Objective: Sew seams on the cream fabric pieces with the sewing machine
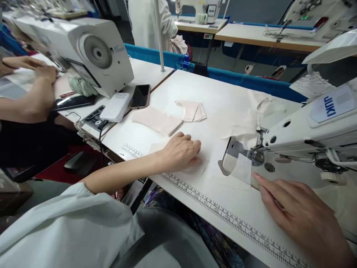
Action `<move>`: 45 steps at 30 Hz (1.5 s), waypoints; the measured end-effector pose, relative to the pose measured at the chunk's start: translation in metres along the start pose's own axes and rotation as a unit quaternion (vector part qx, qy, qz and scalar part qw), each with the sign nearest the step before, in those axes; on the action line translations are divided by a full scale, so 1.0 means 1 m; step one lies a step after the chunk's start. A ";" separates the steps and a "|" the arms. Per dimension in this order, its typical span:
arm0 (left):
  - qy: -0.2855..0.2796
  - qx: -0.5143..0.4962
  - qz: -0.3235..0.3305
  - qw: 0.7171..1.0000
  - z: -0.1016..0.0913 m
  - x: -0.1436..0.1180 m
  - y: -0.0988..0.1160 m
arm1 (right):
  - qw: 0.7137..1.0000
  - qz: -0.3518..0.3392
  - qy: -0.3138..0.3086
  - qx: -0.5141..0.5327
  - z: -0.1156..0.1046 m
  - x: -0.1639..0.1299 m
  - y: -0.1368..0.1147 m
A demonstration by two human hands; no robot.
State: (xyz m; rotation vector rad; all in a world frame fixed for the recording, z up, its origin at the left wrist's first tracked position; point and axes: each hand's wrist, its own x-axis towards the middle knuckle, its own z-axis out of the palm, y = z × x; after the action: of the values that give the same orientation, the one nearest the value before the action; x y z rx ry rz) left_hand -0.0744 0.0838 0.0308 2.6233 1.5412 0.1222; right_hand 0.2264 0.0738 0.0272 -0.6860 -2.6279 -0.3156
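Observation:
My left hand [181, 152] is over the white table with its fingers curled in, closed on a thin pale fabric piece [205, 165]; its fingertips are partly hidden and blurred. My right hand [298, 212] is open beside the sewing machine [309, 130], index finger stretched out. Its fingertip touches or nearly touches the edge of a small pale fabric piece [242, 169] lying before the needle area. Left of the presser foot [256, 154] is a metal plate [234, 147]. More pale cloth [242, 124] lies bunched behind the foot.
Pale pink cut pieces [157, 121] and a smaller stack [192, 111] lie beyond my left hand. A phone [141, 96] and a white power bank [116, 106] sit at the left. A co-worker's hands [41, 69] work at another machine [83, 52]. A printed ruler [217, 210] runs along the front edge.

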 end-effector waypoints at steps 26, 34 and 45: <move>-0.148 -0.408 0.030 0.900 -0.011 0.086 0.043 | 0.663 0.406 -0.088 0.623 -0.016 0.004 -0.035; -0.053 -0.300 0.049 0.951 -0.001 0.106 0.056 | 0.642 0.454 -0.086 0.612 -0.014 0.000 -0.025; -0.056 -0.214 0.044 0.974 0.009 0.112 0.055 | 0.617 0.469 -0.113 0.621 -0.003 -0.002 -0.021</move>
State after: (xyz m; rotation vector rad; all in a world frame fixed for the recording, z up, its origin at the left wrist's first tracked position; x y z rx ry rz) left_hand 0.0288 0.1544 0.0313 2.3117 1.2009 0.2747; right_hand 0.2185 0.0543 0.0270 -1.3257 -1.5426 1.7595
